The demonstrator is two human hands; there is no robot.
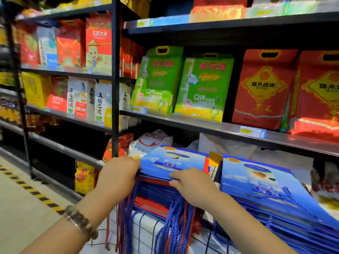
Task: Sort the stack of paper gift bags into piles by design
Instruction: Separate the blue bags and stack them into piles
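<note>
A mixed stack of flat paper gift bags lies in front of me, blue and red edges showing, with blue and red cord handles hanging over the near side. Its top bag is blue with a printed product picture. My left hand grips the stack's left edge, fingers curled over the top bag. On the near edge, my right hand holds the top bags with fingers bent over them. A separate pile of blue bags of the same design lies to the right.
The piles rest on a white cloth with a dark grid. Behind stand black shelves with green and red rice packs. White sacks sit on the low shelf. Floor with yellow-black tape runs to the left.
</note>
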